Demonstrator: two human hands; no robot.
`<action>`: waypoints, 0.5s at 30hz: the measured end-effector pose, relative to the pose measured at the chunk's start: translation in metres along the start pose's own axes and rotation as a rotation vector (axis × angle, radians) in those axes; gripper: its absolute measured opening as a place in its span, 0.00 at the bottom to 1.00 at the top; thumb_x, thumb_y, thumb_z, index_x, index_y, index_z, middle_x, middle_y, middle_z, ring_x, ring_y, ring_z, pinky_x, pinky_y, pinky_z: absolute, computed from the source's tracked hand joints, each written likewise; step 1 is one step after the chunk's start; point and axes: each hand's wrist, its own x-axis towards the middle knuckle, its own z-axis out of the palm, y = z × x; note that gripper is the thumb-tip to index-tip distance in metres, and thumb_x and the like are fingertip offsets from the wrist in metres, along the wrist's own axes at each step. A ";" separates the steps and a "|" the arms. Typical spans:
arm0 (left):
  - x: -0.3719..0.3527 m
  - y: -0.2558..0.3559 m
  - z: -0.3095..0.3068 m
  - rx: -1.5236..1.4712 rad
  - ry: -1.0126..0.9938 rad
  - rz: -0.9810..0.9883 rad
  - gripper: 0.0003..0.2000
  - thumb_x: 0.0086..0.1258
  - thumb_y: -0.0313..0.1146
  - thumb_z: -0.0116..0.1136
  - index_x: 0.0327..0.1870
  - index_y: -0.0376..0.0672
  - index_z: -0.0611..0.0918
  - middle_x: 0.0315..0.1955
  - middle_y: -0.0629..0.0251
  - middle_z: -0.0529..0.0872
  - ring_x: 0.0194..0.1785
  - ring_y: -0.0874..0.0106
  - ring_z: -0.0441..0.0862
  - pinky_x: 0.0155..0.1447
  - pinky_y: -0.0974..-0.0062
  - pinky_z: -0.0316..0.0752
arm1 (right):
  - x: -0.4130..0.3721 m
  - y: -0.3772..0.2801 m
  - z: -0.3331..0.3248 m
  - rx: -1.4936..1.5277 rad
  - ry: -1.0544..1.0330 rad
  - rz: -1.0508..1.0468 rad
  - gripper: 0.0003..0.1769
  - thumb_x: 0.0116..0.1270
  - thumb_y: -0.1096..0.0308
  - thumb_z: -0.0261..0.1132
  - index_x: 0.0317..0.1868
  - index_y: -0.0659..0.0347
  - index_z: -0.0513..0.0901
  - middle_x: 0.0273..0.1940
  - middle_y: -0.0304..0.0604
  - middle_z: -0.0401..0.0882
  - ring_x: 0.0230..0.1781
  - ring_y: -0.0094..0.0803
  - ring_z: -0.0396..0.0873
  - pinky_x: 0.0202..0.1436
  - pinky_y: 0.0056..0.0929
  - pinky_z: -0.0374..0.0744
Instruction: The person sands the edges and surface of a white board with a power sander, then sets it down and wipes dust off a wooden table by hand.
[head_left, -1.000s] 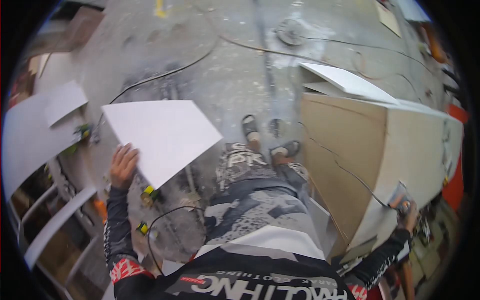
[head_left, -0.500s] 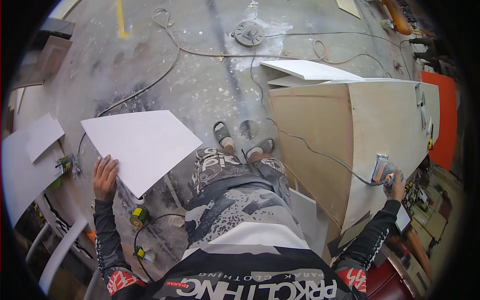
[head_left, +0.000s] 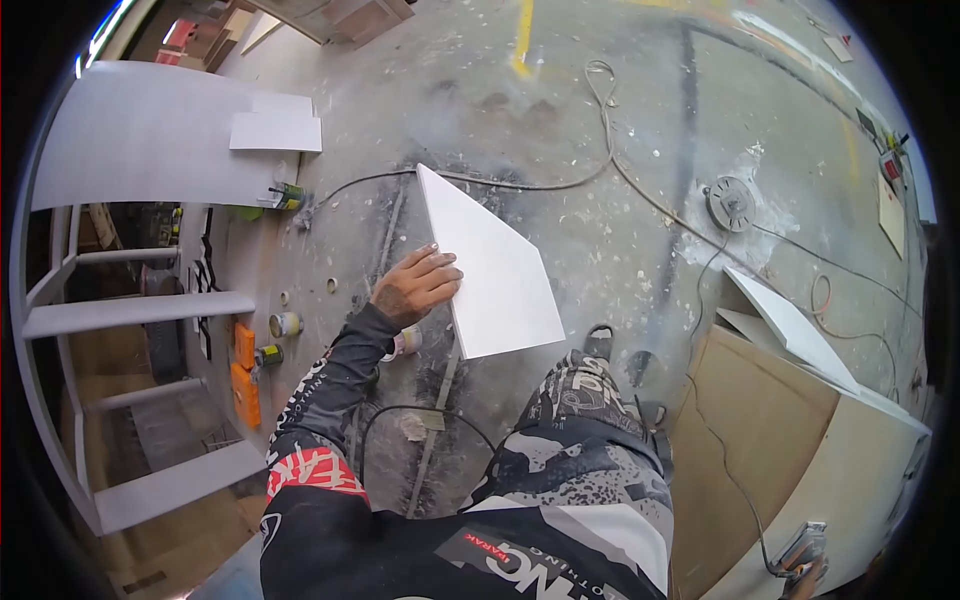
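My left hand [head_left: 415, 285] grips the left edge of a white, angular flat panel [head_left: 500, 275]. Its fingers lie over the panel's face, and the thumb is hidden. The panel is held above the concrete floor, in front of my legs. At the lower right, my right hand [head_left: 812, 580] is partly cut off by the view's dark rim. It is closed on a corded power sander [head_left: 803, 545], which rests on the pale top of a large wooden cabinet [head_left: 845, 495].
A white board [head_left: 130, 140] lies on a frame at left, with a smaller white piece [head_left: 277, 133] on it. Cans [head_left: 286, 325] and orange blocks [head_left: 245, 375] stand below. Hoses [head_left: 540, 186] and a round disc [head_left: 731, 204] lie on the floor. White panels [head_left: 790, 325] lean by the cabinet.
My view has turned left, so the cabinet and sander now sit at the lower right edge. The white panel has swung to a steeper angle in my left hand. My right hand stays on the sander.
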 end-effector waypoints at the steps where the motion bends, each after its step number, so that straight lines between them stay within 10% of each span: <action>1: -0.001 0.000 -0.001 0.003 -0.006 -0.008 0.07 0.62 0.32 0.59 0.41 0.46 0.80 0.46 0.70 0.83 0.60 0.68 0.78 0.71 0.60 0.69 | 0.023 0.029 -0.009 0.000 0.001 -0.003 0.37 0.65 0.45 0.66 0.67 0.56 0.67 0.59 0.50 0.70 0.51 0.43 0.76 0.39 0.42 0.86; 4: 0.000 -0.003 -0.001 0.000 -0.004 -0.022 0.07 0.63 0.32 0.59 0.41 0.46 0.80 0.46 0.71 0.83 0.60 0.69 0.79 0.71 0.60 0.69 | 0.066 0.071 -0.025 -0.253 -0.063 -0.189 0.40 0.64 0.46 0.68 0.71 0.54 0.63 0.65 0.51 0.67 0.59 0.48 0.73 0.51 0.47 0.83; 6: -0.003 -0.005 0.000 -0.004 -0.001 -0.026 0.07 0.63 0.32 0.59 0.41 0.46 0.80 0.46 0.70 0.83 0.59 0.68 0.79 0.71 0.60 0.69 | 0.065 0.066 -0.031 -1.655 0.085 -1.004 0.49 0.59 0.45 0.71 0.74 0.53 0.57 0.71 0.53 0.62 0.70 0.53 0.64 0.68 0.54 0.69; 10: 0.003 -0.015 -0.004 0.004 0.004 -0.056 0.07 0.62 0.31 0.59 0.41 0.46 0.80 0.46 0.70 0.84 0.59 0.68 0.79 0.70 0.60 0.69 | 0.117 0.083 -0.033 -1.702 0.114 -1.128 0.54 0.56 0.41 0.70 0.77 0.53 0.53 0.75 0.53 0.56 0.75 0.55 0.55 0.78 0.54 0.52; 12: 0.007 -0.018 -0.008 0.010 -0.001 -0.066 0.07 0.62 0.31 0.59 0.41 0.46 0.80 0.46 0.70 0.84 0.59 0.68 0.80 0.70 0.60 0.70 | 0.130 0.082 -0.032 -1.031 -0.123 -1.307 0.55 0.57 0.36 0.67 0.77 0.51 0.52 0.76 0.52 0.55 0.75 0.55 0.55 0.79 0.55 0.49; 15: 0.016 -0.020 -0.014 -0.019 0.000 -0.062 0.08 0.60 0.26 0.58 0.41 0.43 0.82 0.45 0.67 0.85 0.58 0.65 0.81 0.68 0.59 0.71 | 0.135 0.089 -0.021 -1.542 -0.001 -1.226 0.57 0.57 0.34 0.65 0.78 0.50 0.50 0.77 0.50 0.50 0.76 0.54 0.53 0.78 0.60 0.47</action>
